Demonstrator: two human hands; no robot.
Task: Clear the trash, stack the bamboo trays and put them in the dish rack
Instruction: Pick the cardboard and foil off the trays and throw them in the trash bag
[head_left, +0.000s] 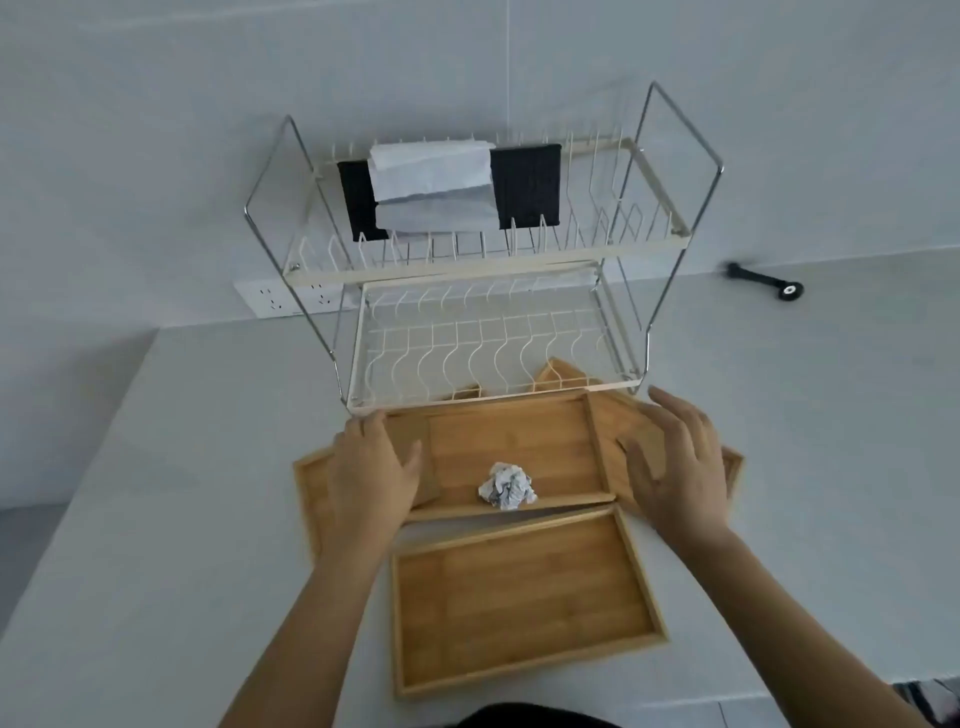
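Several bamboo trays lie on the white counter in front of a two-tier wire dish rack (483, 332). The upper tray (519, 441) holds a crumpled paper ball (506, 486) near its front rim. A second tray (524, 597) sits closest to me, with nothing in it. More trays stick out beneath, one at the left (309, 483) and one at the right (730, 462). My left hand (371, 467) rests with fingers spread on the upper tray's left end. My right hand (675, 462) hovers with fingers spread over its right end. Neither hand grips anything.
The rack's top shelf holds a black cloth (527, 184) with a white paper bag (434, 179) draped over it. A wall socket strip (291, 299) sits behind the rack at the left. A black handle-like object (763, 280) lies on the counter at the far right.
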